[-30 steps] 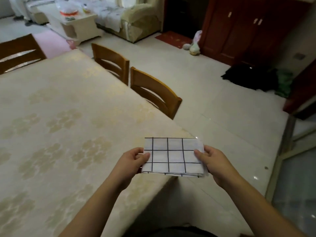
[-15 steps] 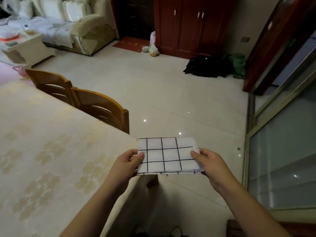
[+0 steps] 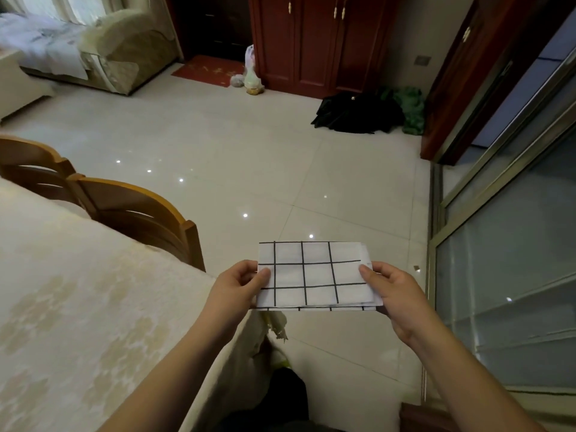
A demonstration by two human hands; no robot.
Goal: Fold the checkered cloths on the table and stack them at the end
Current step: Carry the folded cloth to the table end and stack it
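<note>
i am watching the left hand (image 3: 238, 283) and right hand (image 3: 389, 289) pinching the short ends of a folded white checkered cloth (image 3: 314, 275) with thin black gridlines, thumbs on top, past the table (image 3: 78, 291) corner at five o'clock; no writing is showing on it.

1. Glossy cream tile floor (image 3: 249, 145) catches small points of light
2. A red-brown wooden wardrobe (image 3: 318, 42) stands at the far wall, a dark bundle (image 3: 358, 113) on the floor beside it
3. Two wooden chairs (image 3: 140, 213) sit against the cream-clothed surface (image 3: 78, 291)
4. A pale sofa (image 3: 124, 48) sits far left
5. Glass sliding doors (image 3: 514, 275) line the right
</note>
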